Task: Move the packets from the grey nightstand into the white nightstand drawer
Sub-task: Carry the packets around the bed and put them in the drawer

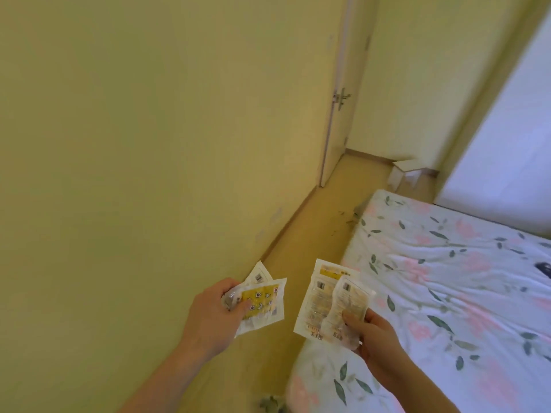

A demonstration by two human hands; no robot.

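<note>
packets (262,302) gripped in left hand (211,317) fingers, more packets (331,305) pinched by right hand (375,338) fingers.

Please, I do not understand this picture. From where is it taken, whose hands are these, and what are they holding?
There is no machine here. The single picture comes from a wide-angle camera worn on a person's head, looking forward and down, so the two bare arms belong to that person.

The left hand grips a few flat plastic packets, the front one with a yellow patterned label. The right hand holds more flat pale packets with printed text and barcodes, the thumb pressing on them. The exact number is hard to tell because they overlap.

On the right is a bed with a white sheet printed with pink flowers and green leaves. Between it and the cream wall runs a beige floor, leading to a cream door with a metal handle. No nightstand is visible in this picture.
</note>
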